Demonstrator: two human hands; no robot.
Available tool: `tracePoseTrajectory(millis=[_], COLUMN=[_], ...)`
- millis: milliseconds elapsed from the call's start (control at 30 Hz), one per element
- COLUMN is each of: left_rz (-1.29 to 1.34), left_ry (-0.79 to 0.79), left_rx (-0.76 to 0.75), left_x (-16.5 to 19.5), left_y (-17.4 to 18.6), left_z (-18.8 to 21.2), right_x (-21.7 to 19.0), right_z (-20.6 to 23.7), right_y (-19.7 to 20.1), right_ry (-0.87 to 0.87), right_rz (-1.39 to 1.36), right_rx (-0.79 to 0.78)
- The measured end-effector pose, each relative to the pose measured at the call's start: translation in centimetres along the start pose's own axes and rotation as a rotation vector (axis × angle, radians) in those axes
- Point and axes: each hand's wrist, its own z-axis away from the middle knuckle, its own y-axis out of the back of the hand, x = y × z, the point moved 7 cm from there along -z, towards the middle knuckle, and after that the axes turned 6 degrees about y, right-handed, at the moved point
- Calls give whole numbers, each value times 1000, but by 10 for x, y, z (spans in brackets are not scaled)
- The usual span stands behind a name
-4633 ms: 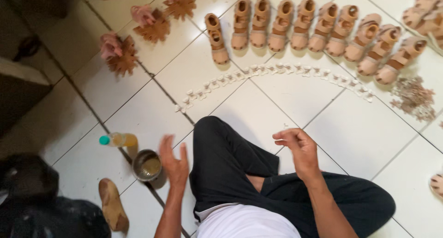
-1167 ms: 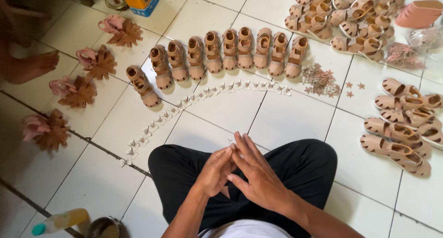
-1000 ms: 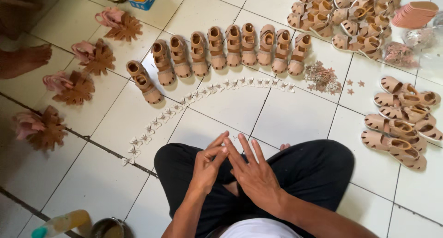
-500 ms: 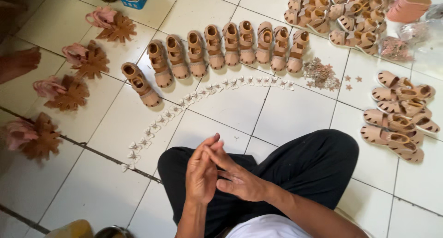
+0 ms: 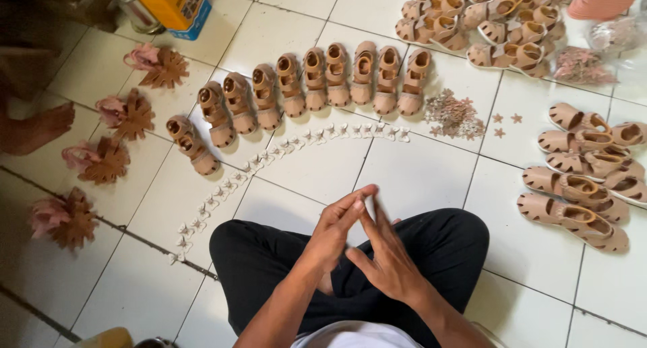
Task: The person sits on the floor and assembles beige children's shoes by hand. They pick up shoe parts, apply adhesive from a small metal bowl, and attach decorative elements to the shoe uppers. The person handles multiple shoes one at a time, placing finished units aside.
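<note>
The floor (image 5: 431,179) is made of white square tiles with dark joints, and a person sits on it with crossed legs in black trousers (image 5: 269,260). Both hands are over the lap, near the lower edge of the floor in view. The left hand (image 5: 333,230) and the right hand (image 5: 387,257) touch each other at the fingertips, with the fingers stretched and a little spread; I cannot tell if something small is between them.

In front of the knees, a curved line of small white flower-shaped pieces (image 5: 269,162) lies on the tiles, from the left side up to the middle. Just behind it stands a curved row of tan children's sandals (image 5: 306,92), side by side, toes toward the person. Beside the right end of this row there is a small heap of brown star-shaped pieces (image 5: 455,113).

Near the right edge lie more tan sandals (image 5: 579,179), partly one over another, and another heap of sandals (image 5: 482,17) is at the top edge. Along the left edge lie four pink and brown flower-shaped ornaments (image 5: 131,115). A bare foot of another person (image 5: 37,129) is at the left edge, and a yellow and blue box (image 5: 172,4) stands at the top left corner.
</note>
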Motion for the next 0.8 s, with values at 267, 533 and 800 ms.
tracePoseTrajectory(millis=[267,533,800], left_rz=[-64,-246,207], left_ry=[58,-5,25], left_rx=[149,264,269], left_x=[-32,-41,-99], left_y=[12,72,111], left_z=[-21,-6,-20], right_x=[5,-25,-31], right_z=[-9,-23,-36], right_y=[8,-31,-70], right_ry=[9,255,219], right_rz=[618,982,808], right_rx=[-101,-129,-216])
